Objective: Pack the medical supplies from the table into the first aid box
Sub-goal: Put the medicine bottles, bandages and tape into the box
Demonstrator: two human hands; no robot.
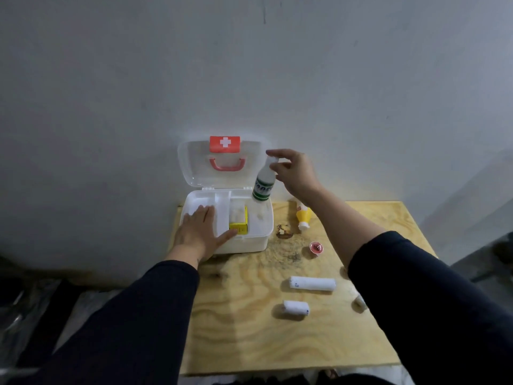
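Lowering the bottle [263,187] by its cap, the right hand [294,170] tilts it over the box [261,240], probably aiming at free space; the left hand [198,230], flat with no grip, steadies the box on the worktop [249,329].

Open white first aid box [258,240] holds a yellow carton [238,227]; bandage rolls [312,283] on table.
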